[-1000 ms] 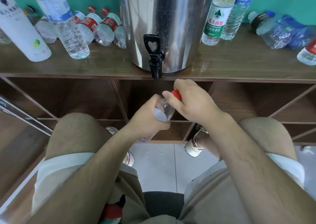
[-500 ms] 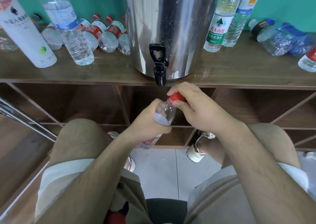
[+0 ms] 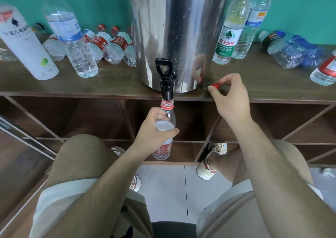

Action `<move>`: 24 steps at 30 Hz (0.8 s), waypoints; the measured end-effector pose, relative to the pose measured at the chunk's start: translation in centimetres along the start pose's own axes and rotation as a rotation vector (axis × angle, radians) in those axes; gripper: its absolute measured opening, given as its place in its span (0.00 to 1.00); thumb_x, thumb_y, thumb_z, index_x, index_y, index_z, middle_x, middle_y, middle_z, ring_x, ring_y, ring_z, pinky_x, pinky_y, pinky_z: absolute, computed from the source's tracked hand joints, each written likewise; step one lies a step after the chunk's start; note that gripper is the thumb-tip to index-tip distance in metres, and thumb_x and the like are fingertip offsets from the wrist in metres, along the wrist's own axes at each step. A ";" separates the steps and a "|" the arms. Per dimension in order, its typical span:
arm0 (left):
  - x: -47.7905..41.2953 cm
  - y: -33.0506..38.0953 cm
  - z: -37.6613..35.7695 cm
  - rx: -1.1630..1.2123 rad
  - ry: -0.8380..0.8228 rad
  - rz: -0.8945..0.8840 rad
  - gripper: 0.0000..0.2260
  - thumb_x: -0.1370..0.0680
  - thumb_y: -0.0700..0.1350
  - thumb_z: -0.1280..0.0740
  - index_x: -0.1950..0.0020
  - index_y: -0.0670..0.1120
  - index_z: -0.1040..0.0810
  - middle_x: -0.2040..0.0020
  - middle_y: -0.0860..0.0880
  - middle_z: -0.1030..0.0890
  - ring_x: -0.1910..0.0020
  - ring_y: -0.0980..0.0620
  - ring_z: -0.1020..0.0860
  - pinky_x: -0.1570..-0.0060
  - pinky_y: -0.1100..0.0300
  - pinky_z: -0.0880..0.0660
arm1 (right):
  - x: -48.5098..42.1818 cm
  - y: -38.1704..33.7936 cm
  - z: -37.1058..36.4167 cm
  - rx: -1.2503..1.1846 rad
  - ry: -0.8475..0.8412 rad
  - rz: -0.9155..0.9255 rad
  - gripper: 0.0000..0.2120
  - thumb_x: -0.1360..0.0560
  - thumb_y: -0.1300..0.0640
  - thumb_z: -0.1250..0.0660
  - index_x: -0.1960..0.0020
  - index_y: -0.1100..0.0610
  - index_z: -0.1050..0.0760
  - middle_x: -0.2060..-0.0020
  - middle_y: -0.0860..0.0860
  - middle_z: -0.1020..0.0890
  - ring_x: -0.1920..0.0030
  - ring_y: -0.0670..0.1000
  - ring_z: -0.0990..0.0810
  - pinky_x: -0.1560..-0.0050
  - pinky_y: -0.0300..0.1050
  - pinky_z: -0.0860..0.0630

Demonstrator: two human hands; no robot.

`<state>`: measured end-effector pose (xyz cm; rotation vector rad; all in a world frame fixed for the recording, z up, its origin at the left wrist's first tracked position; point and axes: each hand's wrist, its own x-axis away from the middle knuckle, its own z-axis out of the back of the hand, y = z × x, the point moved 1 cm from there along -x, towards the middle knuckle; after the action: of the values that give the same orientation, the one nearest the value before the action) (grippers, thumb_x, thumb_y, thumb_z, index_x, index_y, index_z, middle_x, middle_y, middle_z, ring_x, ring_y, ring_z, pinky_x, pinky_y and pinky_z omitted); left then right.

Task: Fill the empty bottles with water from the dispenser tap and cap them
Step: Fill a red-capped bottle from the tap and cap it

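Grip of the left hand [image 3: 156, 130]: fingers are wrapped round the shoulder of a small red-labelled water bottle [image 3: 169, 114]. It is held upright at centre frame, its open mouth just under the black tap spout [image 3: 167, 90] of the steel dispenser [image 3: 180, 28]. By the right hand [image 3: 231, 99] a red cap [image 3: 216, 85] is pinched between thumb and fingertips, over the worktop [image 3: 109, 85] edge just right of the dispenser. Uncapping is judged done and the bottle placed. No stream is seen and the tap lever [image 3: 163, 68] is untouched, so filling is judged not yet begun. Filling and recapping are left. Several capped bottles [image 3: 109, 45] are lying upper left; their fill cannot be told.
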<state>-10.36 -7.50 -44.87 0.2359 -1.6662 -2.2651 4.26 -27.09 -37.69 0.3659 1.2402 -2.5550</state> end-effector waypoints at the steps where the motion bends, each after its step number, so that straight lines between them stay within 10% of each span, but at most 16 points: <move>1: 0.0 0.0 0.0 0.002 0.006 -0.005 0.27 0.27 0.45 0.20 0.35 0.53 0.29 0.43 0.52 0.21 0.42 0.47 0.19 0.40 0.45 0.18 | 0.0 0.2 0.0 0.033 0.015 0.005 0.13 0.23 0.51 0.25 0.47 0.50 0.29 0.54 0.41 0.23 0.47 0.48 0.25 0.47 0.41 0.28; 8: -0.1 0.2 0.0 0.019 0.027 -0.026 0.27 0.27 0.46 0.20 0.35 0.55 0.30 0.43 0.55 0.22 0.42 0.50 0.20 0.40 0.49 0.18 | 0.5 0.2 0.2 0.091 0.002 0.022 0.14 0.21 0.52 0.28 0.39 0.56 0.25 0.46 0.49 0.21 0.38 0.55 0.26 0.34 0.52 0.29; 12: 0.0 0.3 0.1 0.037 0.028 -0.041 0.27 0.28 0.47 0.20 0.35 0.56 0.30 0.43 0.55 0.22 0.42 0.50 0.20 0.39 0.47 0.19 | 2.7 -3.2 1.0 0.022 0.102 0.367 0.07 0.20 0.59 0.32 0.42 0.59 0.21 0.48 0.53 0.19 0.44 0.57 0.23 0.40 0.49 0.27; 19: 0.0 0.4 0.0 0.095 0.036 -0.057 0.30 0.29 0.46 0.18 0.34 0.57 0.30 0.41 0.55 0.20 0.40 0.51 0.20 0.40 0.50 0.19 | 4.6 -12.3 1.5 -0.165 -0.224 0.599 0.24 0.16 0.51 0.35 0.23 0.57 0.33 0.33 0.50 0.22 0.33 0.49 0.23 0.33 0.50 0.25; 24: -0.5 0.4 -0.1 0.050 0.046 -0.046 0.31 0.29 0.49 0.18 0.36 0.64 0.32 0.43 0.62 0.23 0.42 0.56 0.21 0.46 0.63 0.21 | 2.6 -15.5 1.5 0.020 -0.355 0.613 0.15 0.17 0.55 0.33 0.30 0.55 0.21 0.42 0.48 0.15 0.44 0.47 0.19 0.39 0.47 0.24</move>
<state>-9.78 -7.48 -44.53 0.3382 -1.7120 -2.2357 -3.76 -19.41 -26.51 0.2335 0.8131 -1.9947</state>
